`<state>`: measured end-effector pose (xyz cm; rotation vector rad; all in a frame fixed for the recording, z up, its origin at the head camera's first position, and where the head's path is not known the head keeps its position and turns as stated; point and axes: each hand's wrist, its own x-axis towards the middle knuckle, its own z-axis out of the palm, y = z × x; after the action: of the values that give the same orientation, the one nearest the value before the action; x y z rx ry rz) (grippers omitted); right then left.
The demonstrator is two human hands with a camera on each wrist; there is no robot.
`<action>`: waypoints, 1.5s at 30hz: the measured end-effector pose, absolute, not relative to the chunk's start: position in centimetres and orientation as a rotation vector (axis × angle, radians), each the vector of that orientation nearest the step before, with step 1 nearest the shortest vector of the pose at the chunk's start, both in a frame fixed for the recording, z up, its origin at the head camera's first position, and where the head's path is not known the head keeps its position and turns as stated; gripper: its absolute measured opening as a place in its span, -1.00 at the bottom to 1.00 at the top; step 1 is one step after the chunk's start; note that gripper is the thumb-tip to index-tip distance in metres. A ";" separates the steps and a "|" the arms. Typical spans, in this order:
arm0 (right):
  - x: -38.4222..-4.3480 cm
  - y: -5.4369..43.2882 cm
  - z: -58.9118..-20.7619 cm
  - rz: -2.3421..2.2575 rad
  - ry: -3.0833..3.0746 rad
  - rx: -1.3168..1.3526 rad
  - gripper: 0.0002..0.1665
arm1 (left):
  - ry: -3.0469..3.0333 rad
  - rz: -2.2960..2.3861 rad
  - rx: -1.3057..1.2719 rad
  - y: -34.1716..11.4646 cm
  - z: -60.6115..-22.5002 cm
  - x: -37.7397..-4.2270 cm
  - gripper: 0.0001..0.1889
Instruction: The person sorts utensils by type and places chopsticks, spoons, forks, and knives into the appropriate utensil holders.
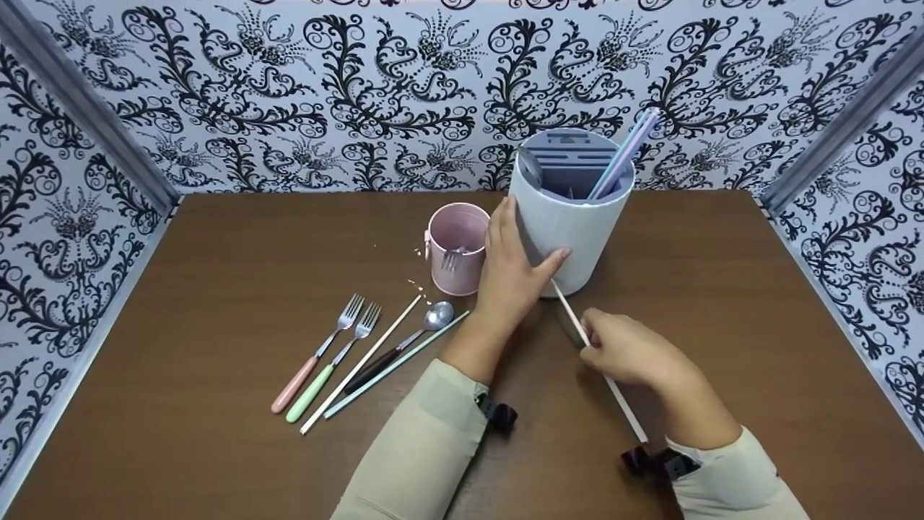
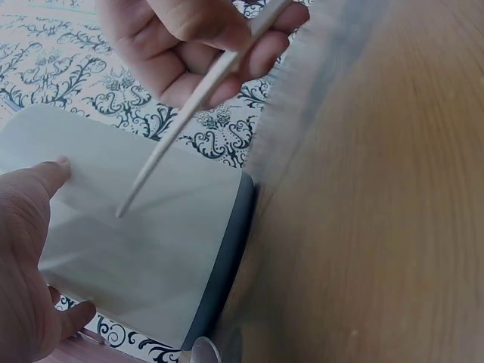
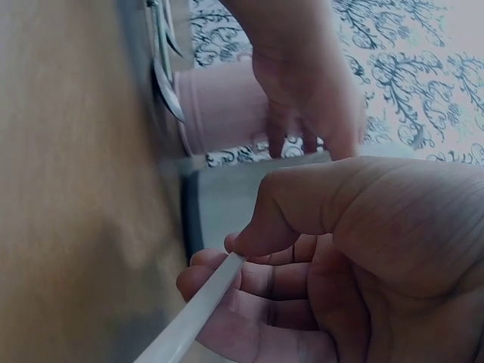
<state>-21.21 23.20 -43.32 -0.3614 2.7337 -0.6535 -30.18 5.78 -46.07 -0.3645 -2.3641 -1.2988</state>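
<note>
A white utensil holder (image 1: 577, 231) with a grey compartment insert stands upright. A spoon (image 1: 530, 166) and several pastel chopsticks (image 1: 624, 155) stick up in it. My left hand (image 1: 509, 274) rests against its side, thumb across the front, the other fingers nearly straight along the left. In the left wrist view its thumb and fingertips touch the white wall. My right hand (image 1: 635, 350) pinches a white chopstick (image 1: 626, 408) between thumb and fingers, slanting over the table in front of the holder. In the right wrist view the pinch on the chopstick (image 3: 193, 321) is close up.
Beside my left hand stands a pink cup (image 1: 447, 278) with a fork in it. Left of my forearm lie a pink-handled fork (image 1: 296, 383), a green-handled fork (image 1: 314, 393), a black-handled spoon (image 1: 437, 316), a white chopstick (image 1: 361, 366) and a pale green chopstick (image 1: 397, 367). Patterned walls enclose the table.
</note>
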 end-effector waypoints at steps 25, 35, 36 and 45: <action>-20.2 27.5 -39.3 -1.176 2.737 -0.269 -0.90 | -2.378 -1.301 -0.371 5.9 -46.0 -30.0 0.11; -20.3 26.3 -38.0 -1.971 2.644 -0.177 -0.81 | -2.374 -1.295 -0.376 6.0 -45.9 -30.0 0.10; -20.3 26.2 -37.8 -2.070 2.623 -0.186 -0.80 | -2.369 -1.291 -0.379 6.0 -45.9 -30.0 0.10; -21.7 25.3 -33.2 -2.639 2.526 -0.217 -0.76 | -2.360 -1.287 -0.375 5.9 -45.9 -30.2 0.10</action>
<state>-21.68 25.29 -33.15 -0.2165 2.5260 -2.6387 -30.18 5.86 -45.89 -0.3746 -2.3601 -1.2870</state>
